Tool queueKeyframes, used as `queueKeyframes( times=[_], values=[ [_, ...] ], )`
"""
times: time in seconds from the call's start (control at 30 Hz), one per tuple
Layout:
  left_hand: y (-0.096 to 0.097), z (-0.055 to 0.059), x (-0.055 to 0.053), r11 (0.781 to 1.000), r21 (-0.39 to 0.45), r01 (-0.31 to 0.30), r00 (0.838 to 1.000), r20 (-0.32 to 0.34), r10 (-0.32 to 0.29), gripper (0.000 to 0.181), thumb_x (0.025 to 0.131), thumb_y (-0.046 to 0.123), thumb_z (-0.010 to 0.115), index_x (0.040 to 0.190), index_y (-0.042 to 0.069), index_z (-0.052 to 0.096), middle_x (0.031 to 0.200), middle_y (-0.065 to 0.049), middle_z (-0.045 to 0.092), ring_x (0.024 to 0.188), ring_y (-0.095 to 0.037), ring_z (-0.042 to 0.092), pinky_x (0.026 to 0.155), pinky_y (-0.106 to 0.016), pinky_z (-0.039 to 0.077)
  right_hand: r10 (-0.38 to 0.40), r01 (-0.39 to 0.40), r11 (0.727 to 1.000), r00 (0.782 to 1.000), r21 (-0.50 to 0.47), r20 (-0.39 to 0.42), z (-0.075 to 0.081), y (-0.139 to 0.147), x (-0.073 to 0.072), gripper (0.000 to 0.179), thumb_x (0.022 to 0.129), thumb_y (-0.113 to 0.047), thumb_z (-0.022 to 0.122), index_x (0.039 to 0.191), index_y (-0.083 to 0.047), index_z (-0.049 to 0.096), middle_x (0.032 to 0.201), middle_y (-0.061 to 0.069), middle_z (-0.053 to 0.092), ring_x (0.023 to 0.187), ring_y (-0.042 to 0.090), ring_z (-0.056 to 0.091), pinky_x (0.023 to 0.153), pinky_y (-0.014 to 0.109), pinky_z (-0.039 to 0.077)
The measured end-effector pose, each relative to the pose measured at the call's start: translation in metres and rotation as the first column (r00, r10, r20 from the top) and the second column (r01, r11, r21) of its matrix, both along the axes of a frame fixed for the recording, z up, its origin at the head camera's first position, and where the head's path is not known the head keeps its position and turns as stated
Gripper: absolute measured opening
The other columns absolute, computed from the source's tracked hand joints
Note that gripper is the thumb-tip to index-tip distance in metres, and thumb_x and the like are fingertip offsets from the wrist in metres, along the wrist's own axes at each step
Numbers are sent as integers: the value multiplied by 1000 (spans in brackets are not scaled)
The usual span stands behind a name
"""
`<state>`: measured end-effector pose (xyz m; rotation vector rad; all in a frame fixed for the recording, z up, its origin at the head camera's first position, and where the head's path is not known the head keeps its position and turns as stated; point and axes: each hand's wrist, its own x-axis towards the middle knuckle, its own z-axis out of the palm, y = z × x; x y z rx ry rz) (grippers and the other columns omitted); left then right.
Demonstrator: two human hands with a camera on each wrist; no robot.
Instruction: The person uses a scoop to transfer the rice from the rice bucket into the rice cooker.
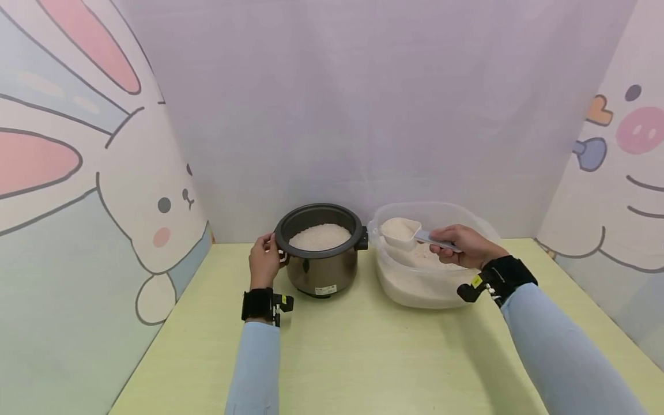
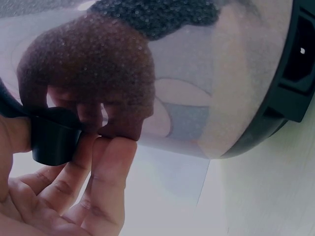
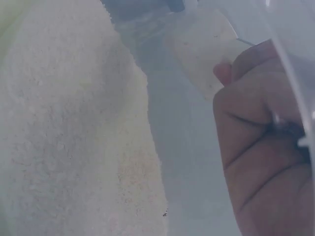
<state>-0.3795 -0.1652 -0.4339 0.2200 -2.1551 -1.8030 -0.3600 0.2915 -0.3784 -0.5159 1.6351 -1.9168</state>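
Pale lilac cloth (image 1: 332, 115) hangs behind a yellow-green worktop (image 1: 332, 369), with a cartoon rabbit panel (image 1: 140, 219) along its left edge and a cartoon pig panel (image 1: 617, 190) along its right. Seen from the head, a dark rice cooker (image 1: 323, 274) stands near the worktop's back edge, left of its middle, open at the top and partly filled with white rice (image 1: 320, 237). Person's left hand (image 1: 263, 264) is at its left-hand handle (image 1: 283, 259). Just to the right, also near the back edge, sits a clear plastic tub (image 1: 441, 216) holding more rice. Over it the right hand (image 1: 464, 246) grips the grey handle of a measuring scoop (image 1: 396, 244), whose cup is heaped with rice. Both forearms wear light blue sleeves (image 1: 254, 369) and black wrist straps (image 1: 257, 304).

From the left wrist, thumb and fingers are closed about the cooker's black handle, one fingertip against the glossy body, which mirrors the hand.

From the right wrist, rice fills the left half, hazy; the curled right hand is at the right, the scoop's cup blurred beyond its fingers, and its handle is hidden.
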Motion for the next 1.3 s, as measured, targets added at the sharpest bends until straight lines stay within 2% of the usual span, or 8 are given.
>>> queueKeyframes(
  times=[0.07,0.23,0.37,0.73,0.97,1.07,1.17,1.3],
  values=[
    [0,0,-1,1000,-2,4,1000,-4,-4,41,110,34,50,137,4,58,114,-20,64,89,-30,69,72,-35,65,-32,32,999,999,-18,-2,2,0,1,33,114,-14,31,132,11,41,84,4,54,65,13,29,58,30,22],
    [-1,-3,-3,1000,15,23,1000,-7,-23,42,109,35,50,138,5,58,114,-19,64,89,-29,69,73,-35,65,-122,121,991,992,-49,-33,6,-1,5,32,115,-17,31,130,9,43,83,3,54,65,14,27,58,30,21],
    [-3,-5,-3,1000,10,12,1000,-9,-12,41,110,34,50,137,5,59,114,-20,64,89,-30,69,73,-35,65,-182,180,979,983,-91,-13,11,-7,8,32,115,-18,32,131,8,35,84,3,54,65,14,27,59,30,22],
    [-1,-4,-2,1000,11,6,1000,-14,-6,40,110,32,51,137,4,58,114,-20,64,88,-29,69,72,-35,65,-367,376,916,926,-144,83,41,-45,19,24,113,-18,40,126,0,32,87,4,49,67,10,37,59,23,30],
    [-1,-4,-2,1000,2,-4,1000,-5,4,39,110,32,51,137,5,59,115,-19,65,90,-31,69,73,-37,65,-409,443,869,894,-221,180,65,-85,28,20,111,-14,45,123,0,38,91,4,45,71,11,36,60,22,32],
    [-1,-4,-2,1000,4,-6,1000,-3,6,39,109,33,52,136,5,59,115,-19,65,89,-31,69,72,-37,65,-418,455,863,887,-221,195,70,-101,32,17,111,-14,44,122,-2,40,94,4,42,74,11,34,61,23,31],
    [-1,-3,-2,1000,5,-5,1000,-7,5,40,109,33,52,136,5,59,115,-19,65,90,-31,69,71,-36,65,-433,465,862,882,-200,187,73,-115,34,14,111,-12,42,121,-2,41,95,3,41,76,11,33,62,23,32],
    [-1,-2,-1,1000,-9,-4,1000,-16,4,40,110,32,51,137,4,59,116,-20,65,91,-32,69,72,-36,65,-457,470,869,882,-156,114,74,-133,34,15,112,-12,40,122,-1,40,95,3,42,77,11,35,62,21,34]
  ],
)
